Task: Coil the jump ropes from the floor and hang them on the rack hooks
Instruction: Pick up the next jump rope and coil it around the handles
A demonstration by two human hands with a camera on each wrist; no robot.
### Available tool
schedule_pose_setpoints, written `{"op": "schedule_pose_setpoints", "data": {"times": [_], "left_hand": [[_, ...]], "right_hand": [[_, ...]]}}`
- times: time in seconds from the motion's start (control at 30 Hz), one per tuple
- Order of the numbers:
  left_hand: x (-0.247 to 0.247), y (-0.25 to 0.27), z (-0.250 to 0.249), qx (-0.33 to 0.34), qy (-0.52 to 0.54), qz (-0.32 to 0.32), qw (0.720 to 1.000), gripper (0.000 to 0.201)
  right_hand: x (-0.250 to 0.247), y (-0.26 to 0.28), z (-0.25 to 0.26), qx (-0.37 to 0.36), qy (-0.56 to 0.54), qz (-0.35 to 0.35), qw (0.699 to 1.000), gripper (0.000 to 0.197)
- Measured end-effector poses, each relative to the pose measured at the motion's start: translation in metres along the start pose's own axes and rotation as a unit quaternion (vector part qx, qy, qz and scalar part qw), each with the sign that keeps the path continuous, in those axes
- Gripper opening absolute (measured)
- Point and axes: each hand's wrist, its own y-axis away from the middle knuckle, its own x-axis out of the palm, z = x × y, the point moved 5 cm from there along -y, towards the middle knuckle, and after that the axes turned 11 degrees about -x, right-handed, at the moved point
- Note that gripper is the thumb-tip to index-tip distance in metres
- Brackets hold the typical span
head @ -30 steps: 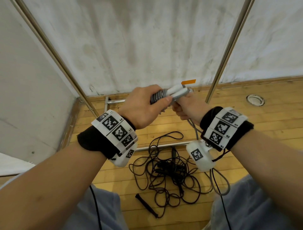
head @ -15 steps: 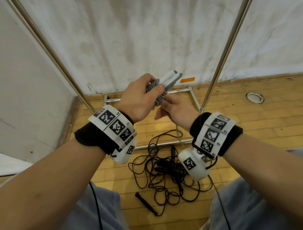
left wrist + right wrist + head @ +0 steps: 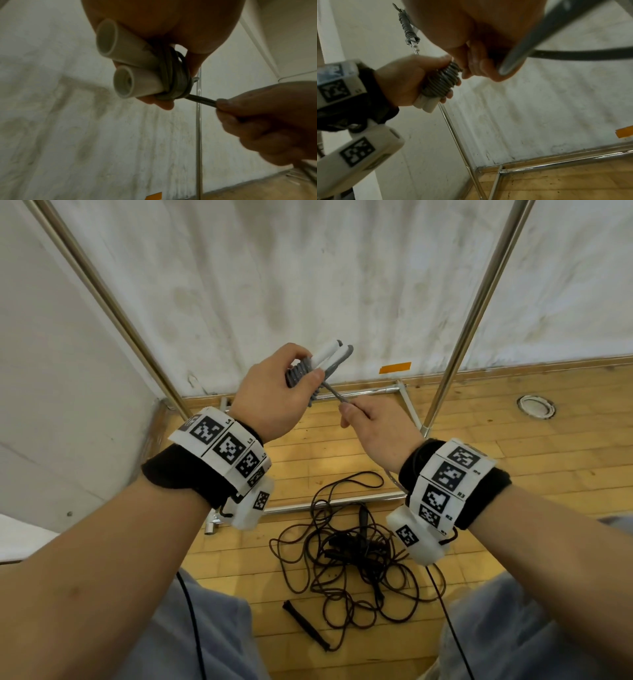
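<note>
My left hand grips the two white handles of a grey jump rope held side by side, with the grey cord wound round them in tight turns. From the bundle a short taut stretch of cord runs to my right hand, which pinches it just right of and below the left hand. In the left wrist view the handles point at the camera with the coils behind them. Black jump ropes lie tangled on the wooden floor between my knees.
The chrome rack's uprights rise left and right against the white wall, and its base bars lie on the floor. Another coiled grey rope hangs high on the left upright. A round floor fitting sits to the right.
Both hands rose and shifted left. The right hand came from under the handles and now pulls the cord out taut to the right; one more turn lies on the bundle.
</note>
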Motion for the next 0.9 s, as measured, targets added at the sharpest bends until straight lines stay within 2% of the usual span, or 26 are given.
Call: {"op": "schedule_pose_setpoints", "data": {"times": [0.1,0.23,0.37,0.5,0.6,0.73,0.83,0.9], "left_hand": [[0.000,-0.007,0.014,0.007,-0.143,-0.025,0.989,0.026],[0.012,-0.005,0.024,0.029,-0.290,-0.016,0.956,0.031],[0.022,-0.002,0.028,0.011,-0.321,0.027,0.947,0.032],[0.037,0.005,0.030,0.014,-0.328,0.095,0.940,0.019],[0.042,0.008,0.030,0.010,-0.299,0.153,0.942,0.018],[0.051,0.019,0.025,0.023,-0.251,0.251,0.935,0.030],[0.054,0.028,0.015,0.055,-0.203,0.257,0.943,0.037],[0.053,0.031,0.010,0.075,-0.190,0.242,0.949,0.031]], "right_hand": [[0.002,0.002,0.004,-0.007,0.009,0.032,0.999,0.031],[0.007,0.004,0.011,-0.033,0.085,0.099,0.991,0.032],[0.006,0.005,0.017,-0.072,0.156,0.157,0.973,0.030],[0.009,0.009,0.017,-0.104,0.230,0.208,0.945,0.033],[-0.001,0.007,0.021,-0.134,0.226,0.172,0.949,0.019],[-0.015,0.001,0.020,-0.143,0.203,0.113,0.962,0.025],[-0.020,-0.003,0.014,-0.125,0.203,0.085,0.967,0.033],[-0.022,-0.005,0.011,-0.112,0.176,0.064,0.976,0.037]]}}
